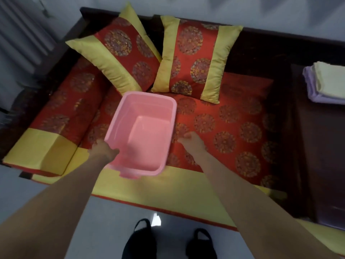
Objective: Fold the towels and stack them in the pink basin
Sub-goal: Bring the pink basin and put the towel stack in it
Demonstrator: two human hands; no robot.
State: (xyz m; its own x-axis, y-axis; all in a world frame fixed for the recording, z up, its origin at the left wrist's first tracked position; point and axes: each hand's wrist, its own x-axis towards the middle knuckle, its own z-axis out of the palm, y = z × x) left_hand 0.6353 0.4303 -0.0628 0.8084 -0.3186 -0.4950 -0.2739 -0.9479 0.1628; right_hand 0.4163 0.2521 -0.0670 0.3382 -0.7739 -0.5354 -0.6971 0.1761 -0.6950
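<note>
1. Pink basin [149, 104]: on the red patterned sofa seat [233, 128], left of centre, with nothing inside. Its long axis runs from the near edge of the seat toward the two cushions [196, 58] at the back. The near end reaches over the yellow front band. Whether it rests flat or is partly lifted cannot be told.
2. Left hand [104, 150]: holding the basin at its near-left rim, fingers curled over the edge and dimly visible through the plastic.
3. Right hand [190, 139]: holding nothing, fingers loosely curled. It is just beside the basin's right wall, low over the seat (contact with the fabric cannot be told).
4. Towels [325, 81]: a pile, pale yellow over lavender, on the dark wooden bench [317, 146] at the far right. It is well apart from the basin and partly cut by the frame edge. None is in the basin.
5. Governing relation: the towels lie to the right of both hands and farther back, across the whole open seat.
   - The right hand is clearly the nearer, and it is free.
   - The left is occupied and on the wrong side of the basin.
6. Judgement: the work is at its start. The next reach likely falls to the right hand, travelling rightward and away from the body.
</note>
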